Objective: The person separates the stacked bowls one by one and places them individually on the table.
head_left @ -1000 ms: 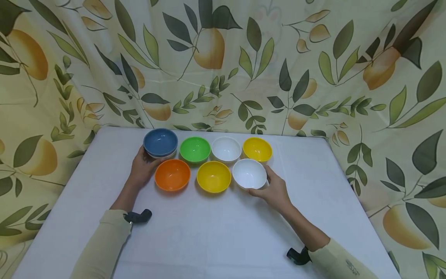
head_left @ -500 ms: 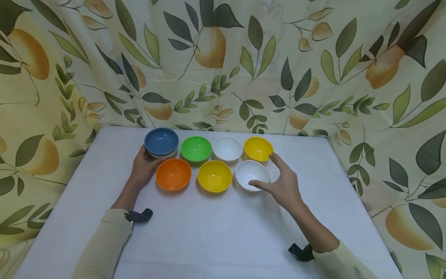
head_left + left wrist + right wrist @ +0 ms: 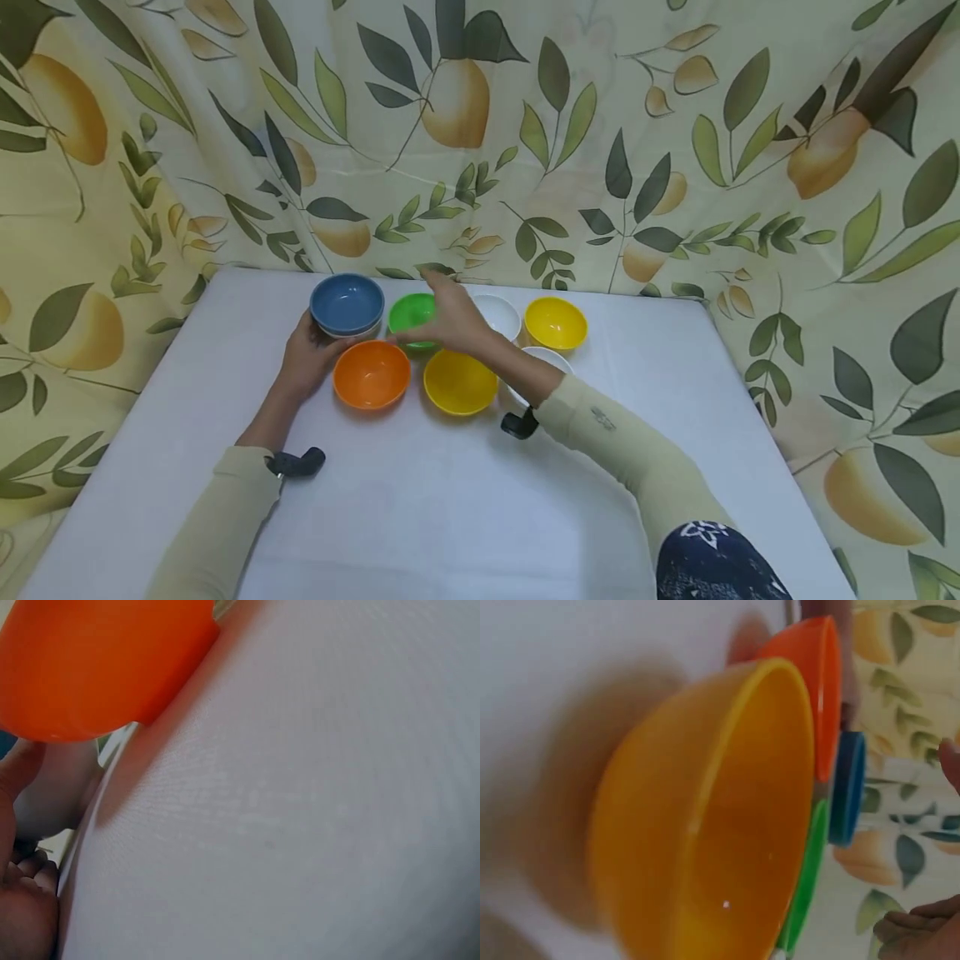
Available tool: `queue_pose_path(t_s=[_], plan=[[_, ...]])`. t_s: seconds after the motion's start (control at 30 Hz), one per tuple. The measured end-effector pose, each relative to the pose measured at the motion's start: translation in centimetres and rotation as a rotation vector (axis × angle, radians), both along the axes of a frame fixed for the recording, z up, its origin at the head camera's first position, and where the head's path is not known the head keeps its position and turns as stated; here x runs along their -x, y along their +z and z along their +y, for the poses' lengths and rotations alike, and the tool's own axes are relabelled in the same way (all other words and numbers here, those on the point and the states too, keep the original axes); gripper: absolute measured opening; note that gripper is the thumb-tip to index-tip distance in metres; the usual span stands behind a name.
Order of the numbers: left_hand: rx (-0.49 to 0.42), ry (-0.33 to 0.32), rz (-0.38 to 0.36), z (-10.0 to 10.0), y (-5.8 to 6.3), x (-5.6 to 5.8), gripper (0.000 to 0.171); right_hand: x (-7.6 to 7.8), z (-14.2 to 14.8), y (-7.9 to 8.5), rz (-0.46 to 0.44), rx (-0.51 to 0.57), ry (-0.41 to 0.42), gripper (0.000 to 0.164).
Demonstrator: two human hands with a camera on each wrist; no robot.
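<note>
At the left end of the back row, a blue bowl [image 3: 347, 302] sits in a pale bowl [image 3: 363, 333]. My left hand [image 3: 306, 360] holds this stack from its near left side, thumb against the pale bowl. My right hand [image 3: 450, 318] is above the green bowl [image 3: 405, 312], covering part of it, with thumb and fingers spread wide and nothing between them. An orange bowl [image 3: 371, 375] and a yellow bowl [image 3: 460, 383] stand in the front row below the hands. The right wrist view shows the yellow bowl [image 3: 705, 825] close up.
A white bowl [image 3: 502, 315] and another yellow bowl [image 3: 556, 323] continue the back row to the right. A second white bowl [image 3: 547, 358] in front is partly hidden by my right forearm. A patterned curtain [image 3: 480, 208] hangs behind the white table [image 3: 420, 517].
My right hand has let go of the front white bowl and swept left to above the green bowl. The left hand keeps its grip on the stack.
</note>
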State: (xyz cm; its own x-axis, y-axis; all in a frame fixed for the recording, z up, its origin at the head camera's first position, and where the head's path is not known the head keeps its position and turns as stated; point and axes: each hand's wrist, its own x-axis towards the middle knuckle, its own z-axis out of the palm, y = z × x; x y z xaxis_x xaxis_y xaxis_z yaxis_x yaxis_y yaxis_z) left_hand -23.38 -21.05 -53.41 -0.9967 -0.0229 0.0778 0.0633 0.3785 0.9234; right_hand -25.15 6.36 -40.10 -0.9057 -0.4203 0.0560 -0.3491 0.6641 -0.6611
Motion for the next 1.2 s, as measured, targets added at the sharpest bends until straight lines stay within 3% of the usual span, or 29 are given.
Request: queue_pose_path(t_s=[0.17, 0.37, 0.53, 0.7, 0.9, 1.0, 1.2], plan=[[-0.027, -0.010, -0.001, -0.5, -0.1, 0.1, 0.111, 2.5, -4.9, -0.8, -0.011, -0.138, 0.067, 0.122], [-0.052, -0.033, 0.018, -0.5, -0.3, 0.3, 0.108, 3.9, -8.8, -1.3, 0.014, -0.322, 0.092, 0.126], [-0.058, -0.027, 0.047, -0.2, -0.5, 0.5, 0.102, 4.4, -10.0, -1.4, 0.009, -0.430, 0.070, 0.108], [-0.061, -0.032, 0.035, 0.0, -0.2, 0.5, 0.101, 4.6, -9.9, -1.4, -0.002, -0.378, 0.051, 0.097], [-0.054, -0.034, 0.011, 0.1, 0.4, 0.4, 0.103, 4.0, -7.8, -0.3, -0.035, -0.203, 0.044, 0.098], [-0.041, -0.027, 0.022, 0.0, 0.3, 0.4, 0.100, 2.6, -5.6, 0.8, -0.057, -0.125, 0.014, 0.106], [0.002, 0.000, -0.008, 0.0, 0.0, 0.4, 0.107, -1.7, 1.3, 2.4, -0.064, 0.026, -0.084, 0.117]])
